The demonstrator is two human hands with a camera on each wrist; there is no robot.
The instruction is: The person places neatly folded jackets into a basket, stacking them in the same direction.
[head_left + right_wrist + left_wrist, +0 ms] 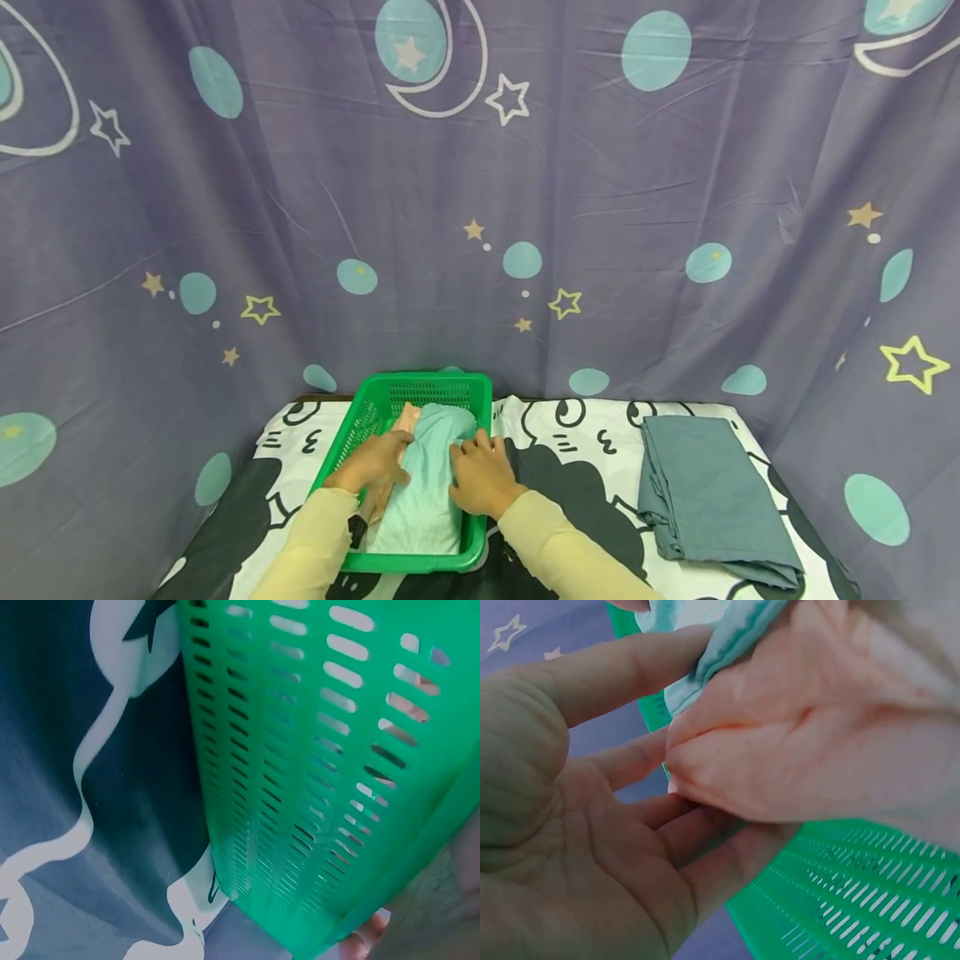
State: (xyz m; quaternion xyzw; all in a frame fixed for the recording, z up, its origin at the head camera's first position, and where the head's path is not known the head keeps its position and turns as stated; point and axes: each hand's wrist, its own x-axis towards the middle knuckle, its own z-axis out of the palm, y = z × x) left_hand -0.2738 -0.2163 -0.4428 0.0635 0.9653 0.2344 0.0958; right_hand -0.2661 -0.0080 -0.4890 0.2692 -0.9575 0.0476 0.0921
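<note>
A mint-green cloth [423, 508] lies lengthwise in a green plastic basket [480, 546], over a peach cloth [407, 417] that shows along its left side. At the cloths' left edge is my left hand [375, 465]. In the left wrist view its thumb touches the mint hem and its fingers pass behind the peach cloth [802, 750], so the fabric sits between them. My right hand [483, 477] reaches over the basket's right rim to the mint cloth's right edge, fingers bent downward. The basket wall [300, 750] hides most of that hand in the right wrist view.
A folded grey-blue cloth [712, 492] lies on the right of the black-and-white patterned table cover [697, 412]. Behind the table hangs a purple curtain [450, 183] with moons and stars. A small dark item [357, 529] shows inside the basket's lower left.
</note>
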